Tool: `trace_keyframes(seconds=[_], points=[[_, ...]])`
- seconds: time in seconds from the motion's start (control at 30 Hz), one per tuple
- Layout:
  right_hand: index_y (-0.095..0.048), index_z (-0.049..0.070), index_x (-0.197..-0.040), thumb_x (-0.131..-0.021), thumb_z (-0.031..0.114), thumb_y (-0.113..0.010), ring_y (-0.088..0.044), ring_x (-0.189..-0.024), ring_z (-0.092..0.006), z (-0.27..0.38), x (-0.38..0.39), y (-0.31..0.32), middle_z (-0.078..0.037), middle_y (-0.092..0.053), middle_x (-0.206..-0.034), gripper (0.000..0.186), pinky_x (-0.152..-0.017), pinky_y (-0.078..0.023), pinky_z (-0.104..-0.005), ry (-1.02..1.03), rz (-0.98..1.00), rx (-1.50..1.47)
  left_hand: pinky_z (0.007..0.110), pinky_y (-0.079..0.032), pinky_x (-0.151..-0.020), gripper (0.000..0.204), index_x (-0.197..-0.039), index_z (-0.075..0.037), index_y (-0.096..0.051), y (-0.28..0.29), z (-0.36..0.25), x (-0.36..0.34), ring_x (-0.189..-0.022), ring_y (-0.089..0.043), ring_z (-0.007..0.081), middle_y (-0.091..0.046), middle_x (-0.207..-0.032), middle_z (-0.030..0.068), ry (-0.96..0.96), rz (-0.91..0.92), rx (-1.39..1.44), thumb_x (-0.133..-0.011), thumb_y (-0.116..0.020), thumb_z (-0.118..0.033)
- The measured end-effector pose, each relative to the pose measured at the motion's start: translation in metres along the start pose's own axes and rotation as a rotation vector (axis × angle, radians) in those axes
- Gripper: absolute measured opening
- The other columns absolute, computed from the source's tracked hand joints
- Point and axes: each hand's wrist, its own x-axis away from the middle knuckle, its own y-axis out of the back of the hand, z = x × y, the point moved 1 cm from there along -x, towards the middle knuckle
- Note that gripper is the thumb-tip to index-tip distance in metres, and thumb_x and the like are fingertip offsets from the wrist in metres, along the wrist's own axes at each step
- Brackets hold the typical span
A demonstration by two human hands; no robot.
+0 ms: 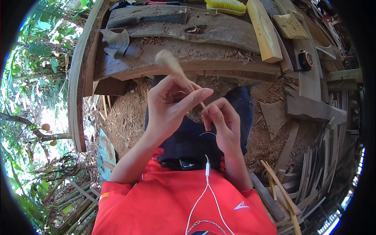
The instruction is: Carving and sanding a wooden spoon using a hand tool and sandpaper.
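Observation:
Above my lap I hold a light wooden spoon [167, 61] slantwise, its rounded head up and to the left, smeared by motion. My left hand [170, 100] is closed around the upper part of the thin handle, the thumb stretched along toward the right. Lower down, my right hand [223, 119] pinches the handle's end between thumb and fingers. Whether the spoon's bowl is hollowed cannot be made out. Beyond the spoon head lies the workbench [188, 66], strewn with wood shavings.
On the bench are a bent sandpaper sheet [117, 41], a dark flat blade [156, 18], a yellow-bristled brush [226, 6] and a pale wood block [265, 33]. A tape measure [305, 60] rests at right. Scrap boards [313, 107] crowd the right side. A white earphone cord [207, 169] hangs over my shirt.

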Motion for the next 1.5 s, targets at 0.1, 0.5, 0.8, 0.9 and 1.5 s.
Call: trace_keyframes(seconds=[0.1,0.5,0.8,0.9,1.5], points=[[-0.054,0.003,-0.091,-0.107,0.028,-0.046,-0.046,-0.061,-0.0046,-0.008,-0.002,0.009,0.0,-0.053,-0.073,0.031,-0.055,-0.036,-0.0201,-0.047,0.064,0.005,0.022,-0.052,-0.076,0.02,-0.112,0.005,-0.063,-0.005,0.0,-0.002,-0.085,-0.066,0.01,-0.069,-0.094,0.0097,0.094,-0.038,-0.028,-0.097,-0.064,-0.009],[-0.05,0.002,-0.135,-0.101,0.026,-0.059,-0.049,-0.067,-0.0047,0.037,-0.018,0.026,-0.001,-0.056,-0.085,0.042,-0.06,-0.039,-0.018,0.276,-0.014,0.13,0.021,-0.043,-0.055,0.024,-0.111,-0.004,-0.071,0.003,-0.012,-0.004,-0.063,-0.056,0.0041,-0.065,-0.08,0.001,0.167,0.372,-0.439,-0.1,-0.06,-0.023],[-0.054,0.001,-0.129,-0.095,0.006,-0.063,-0.059,-0.077,-0.0079,0.076,-0.012,0.056,-0.005,-0.062,-0.097,0.035,-0.063,-0.045,-0.0202,0.362,-0.056,0.359,0.027,-0.047,-0.064,0.022,-0.104,0.0,-0.07,0.021,-0.017,-0.002,-0.07,-0.061,0.0113,-0.068,-0.08,0.0074,-0.005,0.293,-0.419,-0.1,-0.059,-0.018],[-0.051,0.0,-0.133,-0.095,0.008,-0.063,-0.06,-0.077,-0.01,0.085,-0.005,0.064,-0.008,-0.063,-0.097,0.041,-0.064,-0.046,-0.0214,0.42,-0.088,0.363,0.02,-0.037,-0.059,0.024,-0.095,0.0,-0.069,0.034,-0.029,0.001,-0.066,-0.049,0.0027,-0.061,-0.074,-0.0021,0.156,0.221,-0.349,-0.102,-0.056,-0.018],[-0.033,0.002,-0.151,-0.101,0.022,-0.053,-0.044,-0.064,-0.0073,0.103,-0.03,0.094,-0.003,-0.053,-0.086,0.057,-0.059,-0.037,-0.0244,0.462,0.14,-0.316,0.018,-0.021,-0.053,0.02,-0.095,-0.001,-0.067,0.043,-0.006,0.022,-0.06,-0.033,-0.0039,-0.052,-0.071,-0.0104,0.225,0.056,-0.082,-0.102,-0.057,-0.016]])
